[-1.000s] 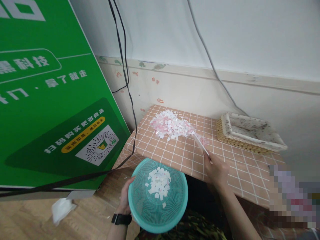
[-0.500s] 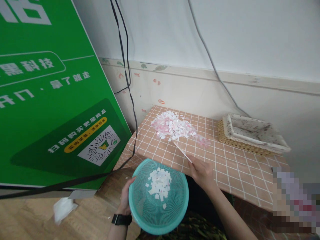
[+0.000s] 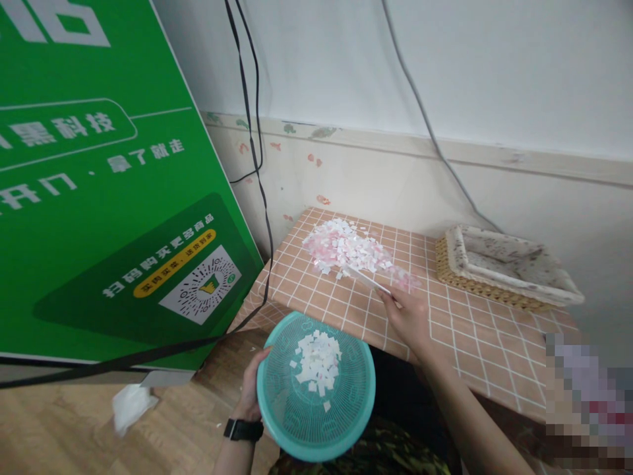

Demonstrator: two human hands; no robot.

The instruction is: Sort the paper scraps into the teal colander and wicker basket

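Turquoise colander (image 3: 353, 396) of white squares (image 3: 319, 361), left grip (image 3: 251, 388) clasping rim, near table (image 3: 475, 336) edge; right grip (image 3: 408, 318) pinching white stick (image 3: 368, 280); lined wicker basket (image 3: 482, 288).

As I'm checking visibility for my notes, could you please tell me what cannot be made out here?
Head view: left hand, most fingers hidden by the teal basket.
Head view: white stick, tip blurred against the small pieces.
Head view: green panel, large lettering cut off by the picture's edges.
Head view: pixelated thing at lower right, too coarse to name.
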